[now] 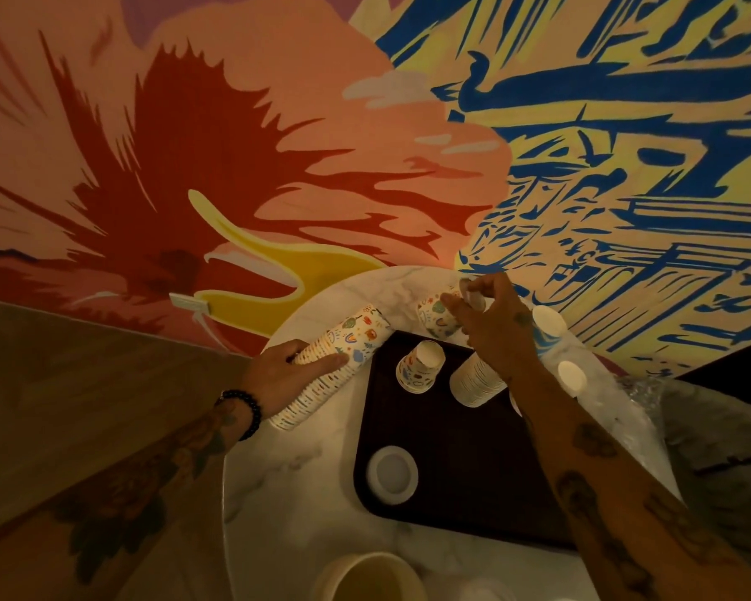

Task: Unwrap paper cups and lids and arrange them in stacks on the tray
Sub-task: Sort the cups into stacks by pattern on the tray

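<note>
**Item 1 — long stack** (343, 357) of patterned paper cups.
- Position: on its side on the marble worktop (295, 514), along the left edge of the tray (452, 505).
- Axis: diagonal, near-left to far-right. The one fully exposed cup is at the far end, so the bases likely point far-right and the mouths toward the person.
- Hold: the left hand (287, 375) grips it about mid-length, with the fingers curled over the top. The thumb is hidden.
- Handling, as judged: light and thin-walled, easily dented by a hard squeeze. A nested column this long may bend or slide apart if lifted by one end, so hold it round the middle or support both ends.

**Item 2 — short stack** (432, 316), same pattern.
- Position: just beyond the tray's far edge, tilted.
- Hold: the right hand (491, 327) lies over it, fingers (480, 290) curled and pinching at its far end. Whether they hold paper or film cannot be told.

**Item 3 — tray contents.**
- One cup (421, 366), mouth down.
- A white stack (478, 379) leaning just beside the cup, partly under the right forearm.
- A lid (393, 472) lying flat toward the near-left corner.

**Item 4 — wrap** (651, 396), crumpled, right of the tray.
</note>
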Demonstrator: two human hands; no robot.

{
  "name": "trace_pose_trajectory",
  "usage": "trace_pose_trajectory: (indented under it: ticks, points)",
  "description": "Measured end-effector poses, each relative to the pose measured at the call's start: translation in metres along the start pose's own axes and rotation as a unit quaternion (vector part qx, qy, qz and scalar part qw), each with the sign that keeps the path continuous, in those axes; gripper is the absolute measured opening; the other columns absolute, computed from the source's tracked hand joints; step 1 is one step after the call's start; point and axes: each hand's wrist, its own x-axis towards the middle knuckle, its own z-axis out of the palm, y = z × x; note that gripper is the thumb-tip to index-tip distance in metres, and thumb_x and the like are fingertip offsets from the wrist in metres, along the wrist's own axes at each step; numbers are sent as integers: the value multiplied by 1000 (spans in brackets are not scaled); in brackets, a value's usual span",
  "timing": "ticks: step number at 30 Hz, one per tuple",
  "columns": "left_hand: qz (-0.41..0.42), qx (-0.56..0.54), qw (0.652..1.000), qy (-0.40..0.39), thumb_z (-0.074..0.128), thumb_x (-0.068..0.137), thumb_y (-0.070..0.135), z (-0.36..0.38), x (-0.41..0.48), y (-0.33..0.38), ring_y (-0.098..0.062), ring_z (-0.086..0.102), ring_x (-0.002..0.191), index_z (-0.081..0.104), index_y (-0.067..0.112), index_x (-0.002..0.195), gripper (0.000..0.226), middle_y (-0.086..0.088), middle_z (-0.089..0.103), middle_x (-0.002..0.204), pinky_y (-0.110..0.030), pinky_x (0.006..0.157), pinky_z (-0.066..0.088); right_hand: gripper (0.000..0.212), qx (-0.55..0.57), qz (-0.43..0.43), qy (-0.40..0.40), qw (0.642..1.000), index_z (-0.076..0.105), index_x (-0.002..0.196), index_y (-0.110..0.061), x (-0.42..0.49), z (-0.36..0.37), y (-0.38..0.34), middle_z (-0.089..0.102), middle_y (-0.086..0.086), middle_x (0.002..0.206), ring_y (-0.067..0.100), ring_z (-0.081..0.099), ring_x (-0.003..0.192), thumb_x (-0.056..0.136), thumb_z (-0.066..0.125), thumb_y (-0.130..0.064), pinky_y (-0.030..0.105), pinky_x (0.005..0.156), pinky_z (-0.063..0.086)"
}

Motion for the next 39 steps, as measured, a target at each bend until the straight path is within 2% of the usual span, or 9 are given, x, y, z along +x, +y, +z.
trace_pose_trajectory:
  ticks: [2, 6, 11, 18, 22, 25, 27, 34, 39]
  points:
    - [-3, -12, 1000, 7, 71, 73, 66, -1, -2, -1, -11, 68, 86, 69, 28, 99, 46, 8, 73, 94, -25, 67, 49, 39, -37, 5, -14, 999, 51, 110, -16, -2, 3, 7, 56, -3, 108, 19, 56, 97, 87, 76, -35, 26, 70, 50]
    - [-6, -13, 1000, 16, 69, 75, 67, -4, -4, -1, -10, 68, 84, 69, 28, 99, 46, 8, 73, 94, -25, 66, 50, 39, -110, 6, -51, 993, 48, 110, -16, -7, 16, 22, 55, 3, 105, 25, 55, 94, 88, 75, -33, 41, 79, 51]
    - [-2, -20, 999, 25, 67, 74, 69, -7, -5, -2, -9, 68, 86, 69, 28, 105, 51, 10, 72, 97, -25, 68, 50, 42, -201, 3, -93, 975, 45, 113, -17, -6, 30, 44, 55, 4, 106, 26, 55, 93, 89, 72, -39, 42, 82, 50]
    - [8, -20, 999, 29, 67, 70, 72, -3, -6, 3, -7, 67, 86, 68, 28, 103, 55, 11, 71, 97, -24, 69, 51, 39, -214, 14, -114, 970, 51, 114, -15, -9, 38, 60, 51, 1, 111, 23, 56, 96, 91, 69, -40, 40, 84, 50]
    - [22, -5, 999, 30, 69, 71, 71, 3, -2, 6, -8, 68, 85, 68, 27, 100, 52, 10, 72, 94, -25, 71, 53, 30, -98, 34, -51, 993, 56, 107, -21, -10, 28, 33, 59, -5, 111, 17, 61, 90, 94, 64, -47, 38, 80, 53]
    - [38, 7, 999, 19, 67, 59, 82, 10, -1, 11, -9, 68, 84, 67, 30, 95, 63, 10, 71, 92, -26, 68, 52, 36, 64, 80, -108, 989, 58, 108, -23, -10, 20, 0, 68, -4, 110, 14, 69, 69, 92, 62, -55, 30, 59, 53]
    - [44, 15, 999, 9, 66, 50, 89, 15, -1, 16, -8, 67, 84, 66, 31, 93, 73, 10, 70, 91, -24, 65, 48, 40, 114, 93, -165, 975, 59, 111, -25, -13, 16, -16, 70, -3, 111, 15, 69, 67, 90, 64, -58, 29, 58, 52]
    - [55, 42, 997, -18, 69, 51, 87, 25, -6, 24, -7, 63, 87, 65, 28, 101, 77, 11, 67, 95, -28, 74, 53, 32, 81, 65, -179, 978, 62, 112, -23, -18, 19, -18, 71, -4, 103, 8, 68, 63, 88, 75, -40, 21, 54, 52]
    - [52, 41, 997, -25, 57, 41, 89, 23, -6, 22, -7, 64, 84, 66, 30, 97, 82, 10, 69, 94, -25, 68, 49, 28, 93, 63, -177, 978, 63, 109, -24, -18, 23, -14, 70, -3, 105, 10, 69, 65, 88, 75, -38, 21, 55, 52]
